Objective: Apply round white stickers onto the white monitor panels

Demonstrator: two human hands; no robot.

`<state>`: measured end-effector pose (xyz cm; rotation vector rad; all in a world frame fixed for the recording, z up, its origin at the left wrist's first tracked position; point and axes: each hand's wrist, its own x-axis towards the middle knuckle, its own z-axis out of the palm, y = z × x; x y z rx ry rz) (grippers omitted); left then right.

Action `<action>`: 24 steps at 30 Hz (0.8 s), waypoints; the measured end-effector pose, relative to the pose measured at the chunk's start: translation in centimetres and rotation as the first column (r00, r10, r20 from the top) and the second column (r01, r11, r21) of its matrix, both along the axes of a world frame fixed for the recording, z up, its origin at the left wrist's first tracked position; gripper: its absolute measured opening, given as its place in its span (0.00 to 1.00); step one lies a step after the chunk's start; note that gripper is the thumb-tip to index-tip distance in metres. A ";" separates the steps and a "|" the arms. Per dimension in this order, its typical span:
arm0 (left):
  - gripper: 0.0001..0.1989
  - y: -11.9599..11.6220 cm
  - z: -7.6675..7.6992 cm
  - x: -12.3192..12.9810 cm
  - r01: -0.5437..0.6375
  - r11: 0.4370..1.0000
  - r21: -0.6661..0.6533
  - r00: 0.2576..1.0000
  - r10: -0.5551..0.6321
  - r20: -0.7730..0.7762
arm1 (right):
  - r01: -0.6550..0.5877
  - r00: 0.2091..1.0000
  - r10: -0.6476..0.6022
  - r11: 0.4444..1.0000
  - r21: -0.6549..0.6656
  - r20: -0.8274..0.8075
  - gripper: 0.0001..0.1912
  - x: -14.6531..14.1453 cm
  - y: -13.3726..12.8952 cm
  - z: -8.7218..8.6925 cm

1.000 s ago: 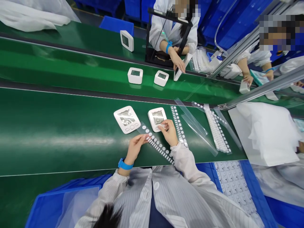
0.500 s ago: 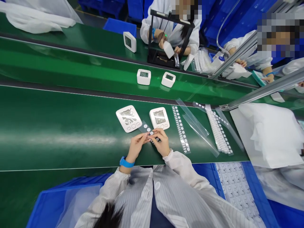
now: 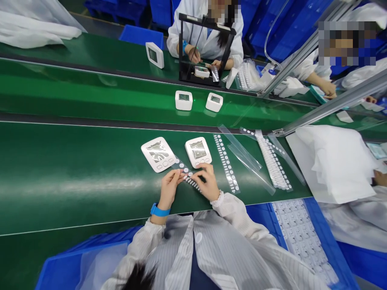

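My left hand (image 3: 169,188), with a blue wristband, pinches a clear strip of white stickers (image 3: 193,183) near its middle. My right hand (image 3: 208,182) is at the same strip, thumb and forefinger close together over it; whether a sticker is between them is too small to tell. The strip's far end lies by a white device with a screen (image 3: 158,154), just beyond my left hand. A second white device (image 3: 198,151) lies face up beyond my right hand. Another sticker strip (image 3: 226,163) rests on the green bench to the right.
Clear empty strips (image 3: 250,167) and a stack of sticker strips (image 3: 273,161) lie at the right, beside white sheeting (image 3: 335,161). Two white devices (image 3: 184,100) sit on the green conveyor (image 3: 121,94). Across it, a person works at a black frame (image 3: 207,22). Blue bins stand below the bench.
My right hand's fingers have moved slightly apart from my left hand, baring more of the strip. Across the conveyor, the person has lowered a white device into the black frame. The view has shifted slightly.
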<state>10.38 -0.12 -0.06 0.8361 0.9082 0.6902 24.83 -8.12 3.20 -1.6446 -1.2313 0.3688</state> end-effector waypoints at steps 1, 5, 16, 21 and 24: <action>0.19 0.0 0.0 0.0 0.005 1.000 0.004 1.000 -0.005 0.000 | 0.090 0.995 -0.090 0.996 -0.022 -0.037 0.06 1.0 0.1 -0.2; 0.19 -0.1 0.1 -0.1 0.026 0.999 0.023 1.000 -0.026 0.000 | 0.294 0.923 -0.319 0.945 -0.141 -0.215 0.11 5.2 0.7 -2.1; 0.18 -0.2 0.2 0.0 0.022 0.999 0.043 1.000 -0.022 -0.009 | 0.275 0.893 -0.317 0.946 -0.170 -0.320 0.15 6.2 1.0 -3.6; 0.17 -0.3 0.0 -0.1 0.030 0.998 0.050 0.999 -0.029 -0.012 | 0.245 0.900 -0.290 0.954 -0.173 -0.326 0.16 6.7 1.2 -3.3; 0.17 -0.3 0.0 -0.2 0.031 0.998 0.053 0.999 -0.031 -0.016 | 0.218 0.911 -0.272 0.956 -0.198 -0.310 0.17 6.8 1.4 -3.1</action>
